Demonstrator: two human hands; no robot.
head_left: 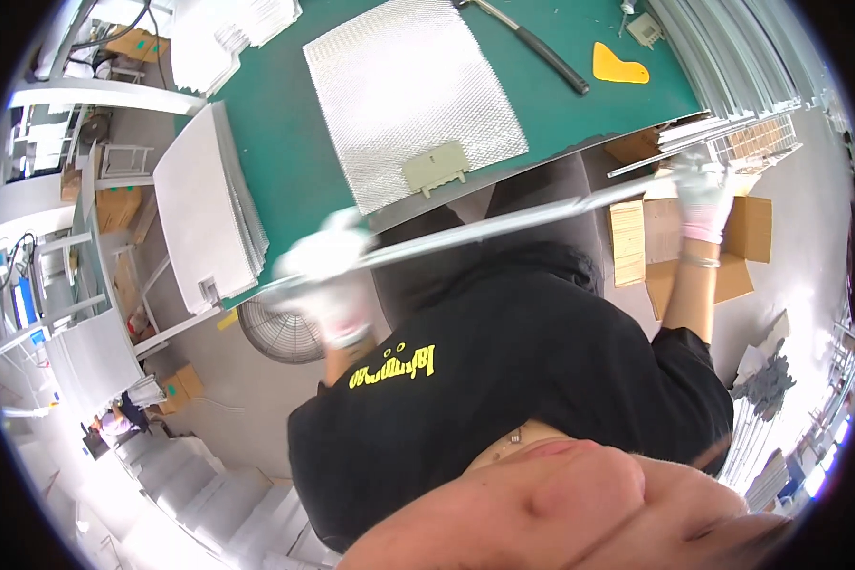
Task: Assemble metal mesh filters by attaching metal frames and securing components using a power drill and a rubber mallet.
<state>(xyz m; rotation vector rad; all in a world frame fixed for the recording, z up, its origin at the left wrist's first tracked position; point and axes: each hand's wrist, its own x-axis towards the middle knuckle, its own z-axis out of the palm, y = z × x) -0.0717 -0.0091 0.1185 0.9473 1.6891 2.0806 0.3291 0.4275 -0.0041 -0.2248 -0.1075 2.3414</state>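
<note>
- Long metal strip (484, 230): one piece, slightly blurred, held off the table (266, 123) just beyond its near edge, spanning between both hands.
- Left hand (328, 271): white-gloved, curled about the strip's left part near the table's near left corner; I cannot tell finger detail through the blur.
- Right hand (703, 195): white-gloved, closed about the strip's right end, off the near right corner. The wide grip presumably keeps so long a piece level.
- Silvery mesh sheet (408, 85): flat, reaching the near edge; likely laid there for easy reach.
- Grey-green notched plate (435, 169): resting on the sheet's near part.
- Hammer (551, 59), black-handled, and yellow flat piece (619, 66): right of the sheet, probably set aside to leave it uncovered.
- White panels (195, 199): stacked at the left edge, close to the left hand.
- Metal profiles (731, 57): heaped at the right edge, some jutting near the right hand; I judge these the likeliest snag.
- Cardboard box (627, 252): open, below the right hand.
- Round fan (280, 328): below the left corner.
</note>
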